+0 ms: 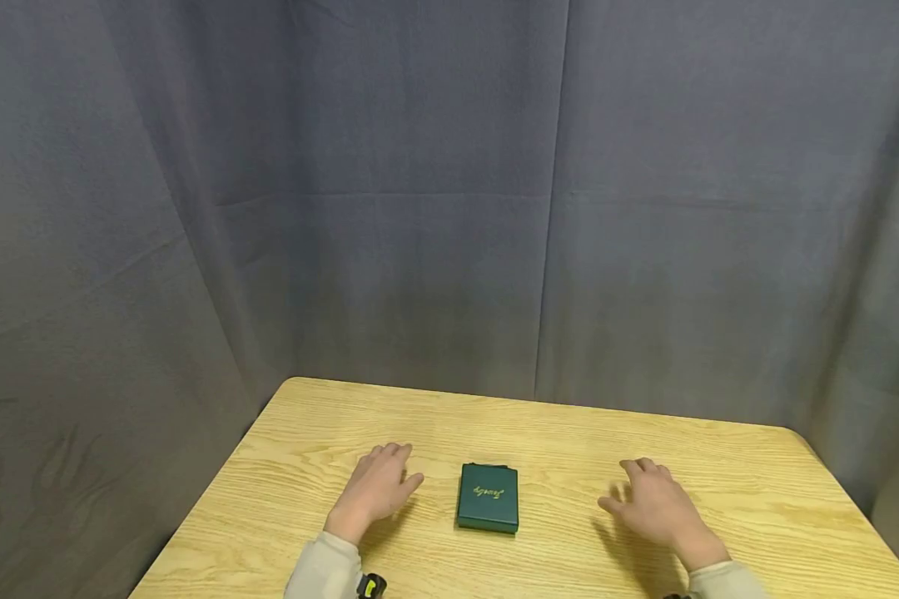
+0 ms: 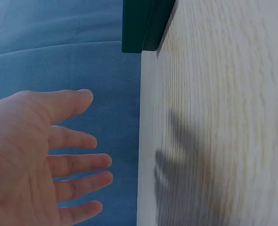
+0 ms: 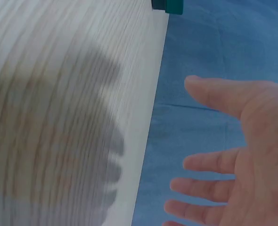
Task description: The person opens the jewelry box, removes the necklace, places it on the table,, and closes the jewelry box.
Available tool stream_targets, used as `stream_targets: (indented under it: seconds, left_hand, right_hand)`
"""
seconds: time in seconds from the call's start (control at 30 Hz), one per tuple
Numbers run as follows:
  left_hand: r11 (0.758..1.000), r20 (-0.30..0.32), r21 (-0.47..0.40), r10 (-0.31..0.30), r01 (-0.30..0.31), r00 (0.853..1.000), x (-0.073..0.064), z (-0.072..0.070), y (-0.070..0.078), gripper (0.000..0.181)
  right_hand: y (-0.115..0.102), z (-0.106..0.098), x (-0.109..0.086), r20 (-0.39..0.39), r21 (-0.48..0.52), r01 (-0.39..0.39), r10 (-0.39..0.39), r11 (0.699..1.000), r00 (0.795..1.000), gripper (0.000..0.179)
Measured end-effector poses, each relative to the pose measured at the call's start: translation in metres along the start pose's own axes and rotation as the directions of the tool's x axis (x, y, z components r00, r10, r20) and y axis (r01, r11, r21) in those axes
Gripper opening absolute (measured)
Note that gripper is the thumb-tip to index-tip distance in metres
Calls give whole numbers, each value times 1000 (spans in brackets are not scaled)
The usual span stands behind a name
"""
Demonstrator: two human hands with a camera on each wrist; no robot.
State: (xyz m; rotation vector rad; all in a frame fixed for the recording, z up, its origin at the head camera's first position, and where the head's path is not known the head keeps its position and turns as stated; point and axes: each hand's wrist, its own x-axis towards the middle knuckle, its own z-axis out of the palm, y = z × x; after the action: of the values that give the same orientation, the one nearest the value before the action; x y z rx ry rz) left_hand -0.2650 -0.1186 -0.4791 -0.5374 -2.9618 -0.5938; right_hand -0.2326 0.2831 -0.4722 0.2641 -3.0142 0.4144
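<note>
A small dark green box [image 1: 488, 497] with gold script on its lid lies on the wooden table, its lettering upside down in the head view. To its left hovers my left hand [image 1: 378, 489], fingers spread and nothing held. My right hand [image 1: 655, 506] is over the table on the other side, farther from the box, also with nothing in it. In the left wrist view the green box [image 2: 146, 23] shows at the top edge, beyond the thumb. Only a corner of the box [image 3: 174, 5] appears in the right wrist view.
The light wood-grain table [image 1: 569, 433] has rounded far corners. Grey-blue curtains [image 1: 419, 208] hang behind it and along its left side. A black band with a yellow-green mark [image 1: 371, 586] sits at the left wrist, by the pale sleeve [image 1: 325, 567].
</note>
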Motion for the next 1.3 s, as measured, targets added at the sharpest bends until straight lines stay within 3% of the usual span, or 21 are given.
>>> stream_targets:
  seconds: [0.27,0.87,1.3]
  left_hand:
    - [1000,14,-5,13,-13,1000,1,3,2,47]
    - [997,71,-76,23,-18,997,1,9,11,55]
    - [995,87,-70,83,-77,993,4,17,21,59]
  right_hand:
    - [-10,5,0,54,75,41,-45,996,998,76]
    - [-39,14,4,114,189,66,-88,980,990,76]
    - [-57,30,10,124,238,107,-139,965,982,80]
